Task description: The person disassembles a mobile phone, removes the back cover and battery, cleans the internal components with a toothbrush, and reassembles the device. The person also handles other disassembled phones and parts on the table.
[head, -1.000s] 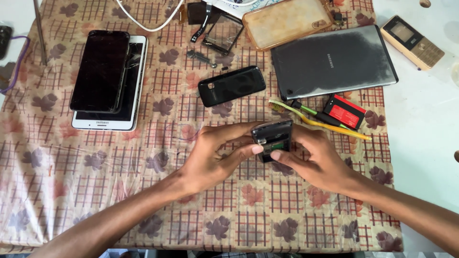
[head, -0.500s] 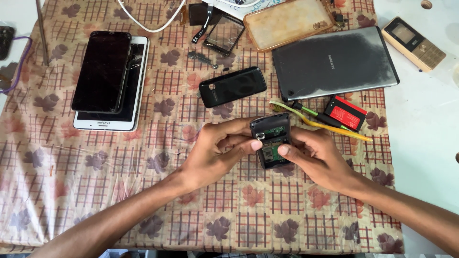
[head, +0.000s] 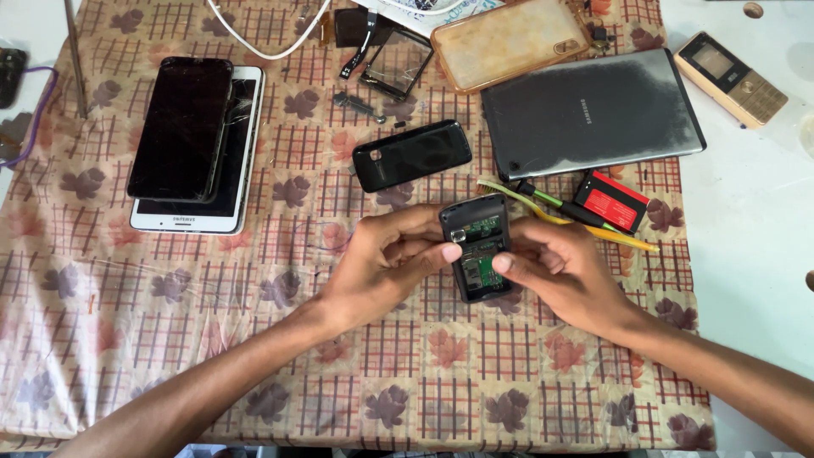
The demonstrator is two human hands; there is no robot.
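Note:
Both my hands hold a small black phone body (head: 477,246) with its back off, so the green circuit board shows. My left hand (head: 381,263) grips its left side, thumb on the upper part. My right hand (head: 564,271) holds the right side, thumb pressed on the board. The phone's black back cover (head: 411,154) lies on the cloth just above my hands. A red and black battery (head: 612,201) rests to the right, beside a green and yellow toothbrush (head: 560,212) and a thin tool.
A grey tablet (head: 593,110) lies at the upper right, with a clear amber case (head: 509,42) above it. Two stacked smartphones (head: 191,140) sit at the left. A gold keypad phone (head: 733,78) rests on the white table. Loose parts and a white cable (head: 263,42) lie at the top.
The phone body has turned in my hands from lying crosswise to standing lengthwise, open back up. My right thumb now presses on the board.

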